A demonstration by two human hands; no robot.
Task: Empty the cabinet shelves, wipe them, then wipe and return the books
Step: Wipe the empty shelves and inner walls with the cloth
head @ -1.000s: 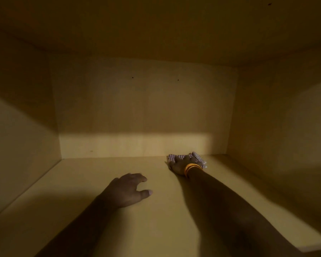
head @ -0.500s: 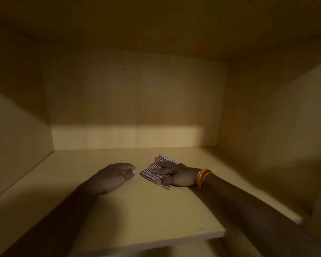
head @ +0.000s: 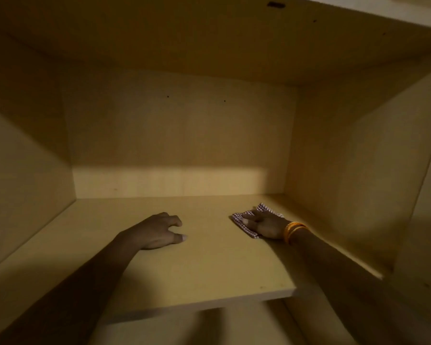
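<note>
Wiping the cabinet shelf [head: 209,265], now bare of books; none in view. Right hand [head: 265,225] flat on the checked cloth [head: 244,224], fingers fairly straight and spread, pressing it onto the board rather than clutching it. Cloth toward the right of the shelf, roughly midway between front edge and back wall [head: 179,135], well short of the right side wall [head: 358,170]. Orange bangles [head: 295,230] at the right wrist. Left hand [head: 159,231] resting on the shelf left of centre, fingers loosely curled, thumb out, holding nothing; probably just bracing.

Cloth thin, soft and light, apparently folded into a small pad: likely to bunch or slide out from under the palm if pushed at one edge only. Best driven with the palm over its middle and fingers spread across the leading side; for lifting, a pinch at the loose far corner would do. Shelf surface smooth-looking laminate, so probably little drag and easy gliding. Corners along the back and right walls judged the awkward spots, needing fingertips pushing the cloth in. Dim light; dust not discernible.
</note>
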